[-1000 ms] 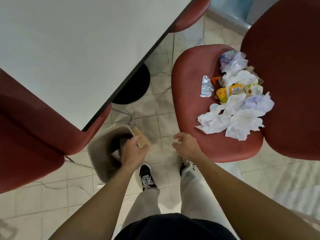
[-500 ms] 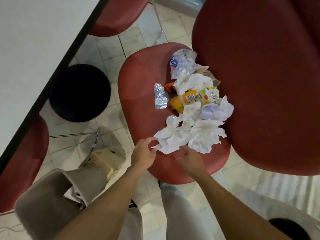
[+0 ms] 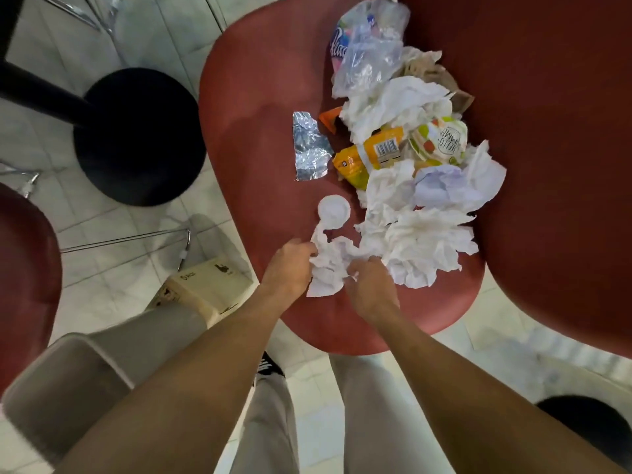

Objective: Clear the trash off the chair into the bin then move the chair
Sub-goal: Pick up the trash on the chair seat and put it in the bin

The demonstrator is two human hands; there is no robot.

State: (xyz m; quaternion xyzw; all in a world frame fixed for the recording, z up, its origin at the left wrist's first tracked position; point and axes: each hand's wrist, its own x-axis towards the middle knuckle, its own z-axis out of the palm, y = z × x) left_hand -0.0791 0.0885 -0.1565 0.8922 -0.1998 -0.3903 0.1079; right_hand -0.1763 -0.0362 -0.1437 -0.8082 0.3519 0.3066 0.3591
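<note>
Both hands are at the near edge of the red chair seat (image 3: 260, 138), and they work on the same crumpled white tissue (image 3: 328, 265). The left hand (image 3: 290, 268) has its fingers bent on the left side of this tissue, and the right hand (image 3: 371, 285) has its fingers closed on the right side, so the tissue is pinched between them. It lies partly on the seat.

The rest of the trash is also on the seat, behind the hands and close to the backrest (image 3: 554, 131). There is a second big crumpled tissue (image 3: 427, 248) just beside the right hand, a small white lid (image 3: 333, 211), a piece of silver foil (image 3: 309, 147), a yellow snack wrapper (image 3: 371, 155), a round paper cup with print (image 3: 441, 140), a pale crumpled sheet of paper (image 3: 451, 186) and a clear plastic bag (image 3: 369, 46) at the far end.

The grey bin (image 3: 68, 381) stands on the tiled floor (image 3: 113, 268) to the lower left, partly hidden by the left forearm. A small cardboard box (image 3: 205, 285) lies on the floor between the bin and the chair. A black round base (image 3: 136, 138) stands further left.
</note>
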